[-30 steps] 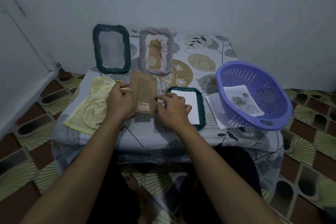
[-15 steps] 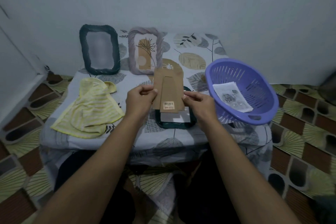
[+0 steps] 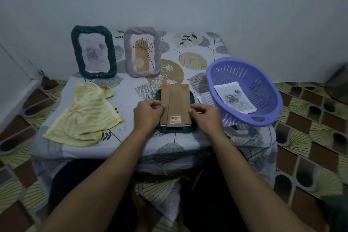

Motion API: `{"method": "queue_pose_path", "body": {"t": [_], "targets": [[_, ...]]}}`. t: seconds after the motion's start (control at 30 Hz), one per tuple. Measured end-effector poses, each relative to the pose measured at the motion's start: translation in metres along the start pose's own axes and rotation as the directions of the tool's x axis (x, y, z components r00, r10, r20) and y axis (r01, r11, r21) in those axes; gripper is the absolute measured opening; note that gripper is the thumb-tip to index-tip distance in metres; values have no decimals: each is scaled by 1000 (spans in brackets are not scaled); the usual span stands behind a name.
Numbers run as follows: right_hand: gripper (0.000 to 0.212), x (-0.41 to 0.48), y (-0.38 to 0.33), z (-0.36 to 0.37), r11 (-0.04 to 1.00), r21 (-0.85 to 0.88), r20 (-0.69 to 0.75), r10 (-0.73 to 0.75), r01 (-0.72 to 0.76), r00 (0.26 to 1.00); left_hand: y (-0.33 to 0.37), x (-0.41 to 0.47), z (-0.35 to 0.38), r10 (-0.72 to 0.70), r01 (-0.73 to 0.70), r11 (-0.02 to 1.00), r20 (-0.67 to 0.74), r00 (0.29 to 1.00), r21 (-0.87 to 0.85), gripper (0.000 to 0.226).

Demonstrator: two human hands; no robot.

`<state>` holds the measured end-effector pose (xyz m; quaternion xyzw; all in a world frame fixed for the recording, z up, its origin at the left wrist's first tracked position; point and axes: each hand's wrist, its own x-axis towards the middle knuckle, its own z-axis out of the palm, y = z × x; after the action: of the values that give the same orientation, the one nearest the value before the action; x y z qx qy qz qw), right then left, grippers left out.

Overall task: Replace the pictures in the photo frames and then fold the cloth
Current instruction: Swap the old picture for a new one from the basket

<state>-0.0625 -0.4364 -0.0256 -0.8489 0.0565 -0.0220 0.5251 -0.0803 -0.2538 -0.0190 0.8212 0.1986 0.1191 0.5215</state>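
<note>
A brown cardboard backing board (image 3: 176,106) with a barcode sticker lies over a dark green frame (image 3: 175,129) that is face down on the table. My left hand (image 3: 148,114) pinches the board's left edge. My right hand (image 3: 204,115) pinches its right edge. Two frames stand against the wall: a dark green frame (image 3: 93,52) with a pale flower picture and a lilac frame (image 3: 142,52) with a tan plant print. A crumpled yellow striped cloth (image 3: 84,116) lies at the left.
A purple plastic basket (image 3: 243,90) at the right holds a rose picture (image 3: 234,100), with more paper (image 3: 200,98) under its left side. The low table (image 3: 122,143) has a leaf-patterned cover. The wall is close behind; patterned floor surrounds the table.
Both hands carried the backing board from the left of the lying frame to directly over it and lowered it onto the white insert, which is now almost covered.
</note>
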Motion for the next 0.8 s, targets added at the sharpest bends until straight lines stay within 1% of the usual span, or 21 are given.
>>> {"method": "queue_pose_path", "body": {"t": [0.17, 0.47, 0.57, 0.8], "targets": [[23, -1, 0, -1, 997, -81, 0, -8, 8, 1000, -2, -1, 1, 33, -33, 996, 1, 999, 78, 23], [26, -4, 3, -2, 961, -272, -9, -45, 41, 999, -8, 1, 1, 67, -70, 988, 31, 997, 140, 21], [27, -4, 1, -3, 950, -308, 12, -46, 48, 999, -10, 1, 1, 84, -90, 983, 42, 996, 158, 22], [27, -7, -1, -3, 933, -358, 26, -28, 35, 999, -9, 3, -1, 76, -87, 979, 67, 995, 182, 23]]}}
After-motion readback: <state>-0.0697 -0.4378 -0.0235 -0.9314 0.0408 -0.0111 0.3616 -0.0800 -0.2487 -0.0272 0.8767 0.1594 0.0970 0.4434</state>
